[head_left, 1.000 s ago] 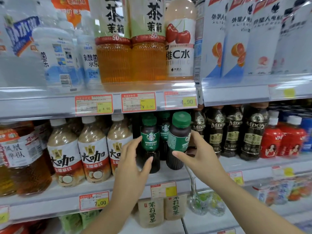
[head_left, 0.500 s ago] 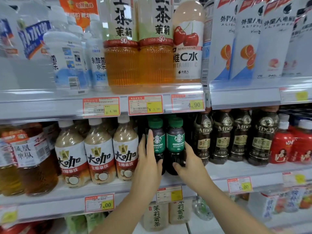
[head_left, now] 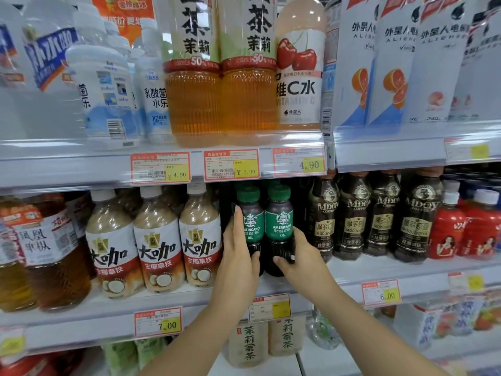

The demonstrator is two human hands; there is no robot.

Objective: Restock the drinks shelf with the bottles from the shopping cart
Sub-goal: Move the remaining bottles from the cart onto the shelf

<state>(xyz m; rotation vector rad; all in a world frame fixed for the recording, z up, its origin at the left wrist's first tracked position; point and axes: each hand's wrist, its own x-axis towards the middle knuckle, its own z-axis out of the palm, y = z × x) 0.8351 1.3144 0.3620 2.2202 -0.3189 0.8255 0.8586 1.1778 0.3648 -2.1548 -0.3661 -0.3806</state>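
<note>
Two small dark coffee bottles with green caps and green Americano labels stand side by side on the middle shelf (head_left: 352,272). My left hand (head_left: 240,256) wraps around the lower part of the left bottle (head_left: 250,221), fingers up its left side and thumb across the front. My right hand (head_left: 296,256) grips the base of the right bottle (head_left: 279,223), thumb in front and fingers behind on the right. More green caps show behind them. The shopping cart is out of view.
Cream coconut latte bottles (head_left: 199,240) stand directly left of my left hand, dark MDOY coffee bottles (head_left: 324,221) directly right of my right hand. The upper shelf edge with price tags (head_left: 231,164) hangs just above the green caps. Tea bottles (head_left: 245,346) fill the shelf below.
Both hands pushed the two green-capped bottles back into the shelf row. The right bottle, earlier tilted and forward, now stands upright beside the left one.
</note>
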